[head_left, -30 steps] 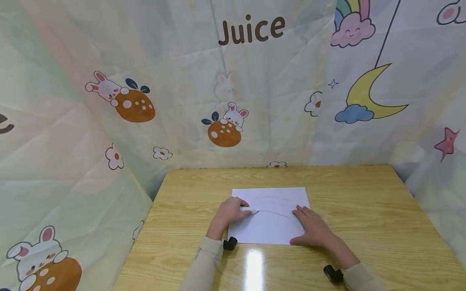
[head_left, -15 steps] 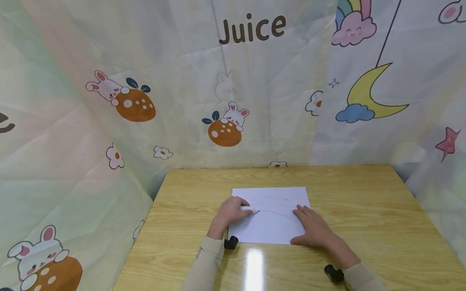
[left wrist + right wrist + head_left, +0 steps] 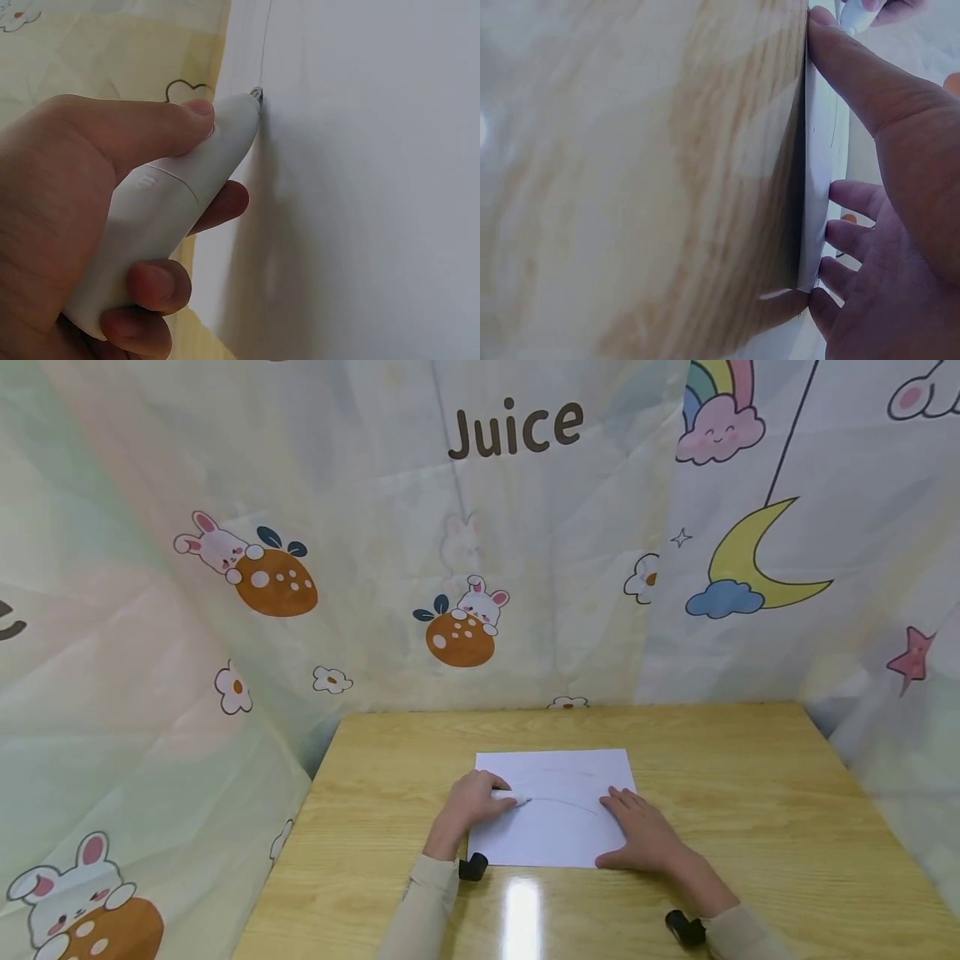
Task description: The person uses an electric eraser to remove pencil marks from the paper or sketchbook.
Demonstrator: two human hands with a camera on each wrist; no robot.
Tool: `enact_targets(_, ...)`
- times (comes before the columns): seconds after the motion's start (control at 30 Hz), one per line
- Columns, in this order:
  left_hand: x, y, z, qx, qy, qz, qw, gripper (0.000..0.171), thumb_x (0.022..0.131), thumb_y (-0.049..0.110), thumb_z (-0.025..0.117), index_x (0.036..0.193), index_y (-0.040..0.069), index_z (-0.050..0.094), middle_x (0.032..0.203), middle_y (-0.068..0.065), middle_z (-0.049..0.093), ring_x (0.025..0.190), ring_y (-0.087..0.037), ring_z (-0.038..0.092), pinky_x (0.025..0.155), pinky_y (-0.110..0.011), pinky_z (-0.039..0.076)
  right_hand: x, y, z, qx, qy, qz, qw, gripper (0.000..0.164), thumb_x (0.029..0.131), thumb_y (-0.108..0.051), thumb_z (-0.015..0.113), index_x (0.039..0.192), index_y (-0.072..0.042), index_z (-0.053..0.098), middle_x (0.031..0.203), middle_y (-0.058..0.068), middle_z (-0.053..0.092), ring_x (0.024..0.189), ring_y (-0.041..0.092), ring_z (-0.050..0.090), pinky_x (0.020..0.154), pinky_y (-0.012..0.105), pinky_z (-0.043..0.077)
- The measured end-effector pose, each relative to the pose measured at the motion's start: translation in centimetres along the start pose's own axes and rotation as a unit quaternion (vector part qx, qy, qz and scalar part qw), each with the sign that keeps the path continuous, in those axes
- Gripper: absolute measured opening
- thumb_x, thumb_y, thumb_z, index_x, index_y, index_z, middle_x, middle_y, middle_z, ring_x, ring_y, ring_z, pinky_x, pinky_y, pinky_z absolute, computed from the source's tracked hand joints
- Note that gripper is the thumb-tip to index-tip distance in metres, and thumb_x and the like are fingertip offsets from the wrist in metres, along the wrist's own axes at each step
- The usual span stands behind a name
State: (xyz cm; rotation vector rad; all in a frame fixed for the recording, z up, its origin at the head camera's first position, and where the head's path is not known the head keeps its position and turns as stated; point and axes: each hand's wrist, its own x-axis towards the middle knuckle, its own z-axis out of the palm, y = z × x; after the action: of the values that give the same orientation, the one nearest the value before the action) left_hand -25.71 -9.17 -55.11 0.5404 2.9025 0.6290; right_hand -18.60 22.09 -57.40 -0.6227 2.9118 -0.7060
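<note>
My left hand [image 3: 474, 797] grips a thick white pen-shaped tool [image 3: 169, 195] with a small metal tip. Its thumb presses along the upper side while the other fingers curl underneath. The tip touches, or hovers very close to, a white sheet of paper [image 3: 551, 839]. From it a thin dark curved line [image 3: 562, 801] runs rightward, and a fainter arc lies above. On the sheet's right part rests my right hand [image 3: 648, 831], fingers spread. In the right wrist view the thumb [image 3: 870, 79] lies along the paper's near edge, which stands slightly off the table.
The sheet lies on a wood-grain table [image 3: 390, 743]. Cloth with cartoon prints [image 3: 360, 527] surrounds its back and sides. Black wrist-camera pieces [image 3: 474, 867] sit by each wrist. A bright reflection shows near the table's front.
The head view has tilted slightly. Both hands, the white tool and the paper keep practically the same places relative to one another.
</note>
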Motion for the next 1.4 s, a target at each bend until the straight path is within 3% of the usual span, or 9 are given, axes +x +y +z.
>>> enact_targets(0.23, -0.1, 0.2, 0.2, -0.006, 0.001, 0.008, 0.9999, 0.026, 0.085, 0.042, 0.073, 0.097, 0.019, 0.078, 0.094, 0.009, 0.071, 0.081, -0.006, 0.062, 0.068, -0.028, 0.048, -0.1, 0.0, 0.2, 0.007, 0.009, 0.003, 1.000, 0.102, 0.064, -0.060, 0.082, 0.138, 0.001, 0.048, 0.147, 0.027, 0.037, 0.134, 0.049, 0.029, 0.103, 0.064, 0.025)
enact_targets(0.53, -1.0, 0.2, 0.5, -0.010, -0.007, -0.010, 0.9999, 0.026, 0.085, 0.041, 0.073, 0.096, 0.018, 0.078, 0.093, 0.009, 0.070, 0.080, -0.006, 0.060, 0.067, -0.027, 0.047, -0.2, 0.3, 1.0, 0.003, -0.010, 0.002, 1.000, 0.105, 0.063, -0.067, 0.078, 0.138, 0.000, 0.048, 0.147, 0.026, 0.037, 0.134, 0.049, 0.030, 0.103, 0.064, 0.026)
enact_targets(0.7, -0.3, 0.5, -0.1, -0.007, 0.002, -0.002, 1.0000, 0.026, 0.085, 0.041, 0.073, 0.097, 0.018, 0.078, 0.094, 0.008, 0.071, 0.081, -0.007, 0.061, 0.067, -0.028, 0.047, 0.1, 0.5, 0.7, -0.003, 0.012, -0.006, 1.000, 0.102, 0.065, -0.062, 0.081, 0.138, 0.001, 0.049, 0.147, 0.025, 0.038, 0.134, 0.048, 0.031, 0.103, 0.063, 0.027)
enact_targets(1.03, 0.0, 0.7, 0.0, -0.005, -0.002, 0.001, 1.0000, 0.026, 0.085, 0.041, 0.073, 0.097, 0.019, 0.078, 0.095, 0.007, 0.071, 0.084, -0.009, 0.063, 0.068, -0.029, 0.048, 0.0, 0.2, 0.3, 0.002, 0.011, -0.003, 1.000, 0.102, 0.065, -0.062, 0.081, 0.138, 0.001, 0.048, 0.146, 0.026, 0.038, 0.134, 0.048, 0.029, 0.103, 0.063, 0.026)
enact_targets(1.23, 0.0, 0.3, -0.1, 0.001, -0.004, -0.017, 0.9999, 0.027, 0.084, 0.043, 0.073, 0.097, 0.020, 0.078, 0.095, 0.009, 0.071, 0.082, -0.008, 0.062, 0.067, -0.029, 0.047, 0.0, -0.1, 0.0, 0.011, 0.013, -0.010, 1.000, 0.101, 0.066, -0.060, 0.081, 0.138, 0.002, 0.049, 0.146, 0.027, 0.038, 0.134, 0.049, 0.030, 0.102, 0.064, 0.026)
enact_targets(1.4, 0.2, 0.6, 0.0, -0.009, -0.005, 0.002, 0.9999, 0.026, 0.084, 0.042, 0.073, 0.096, 0.019, 0.078, 0.095, 0.008, 0.071, 0.084, -0.009, 0.062, 0.070, -0.030, 0.048, -0.2, -0.1, -0.1, 0.008, 0.010, -0.010, 1.000, 0.100, 0.067, -0.058, 0.082, 0.138, 0.003, 0.048, 0.146, 0.027, 0.038, 0.134, 0.049, 0.030, 0.103, 0.063, 0.026)
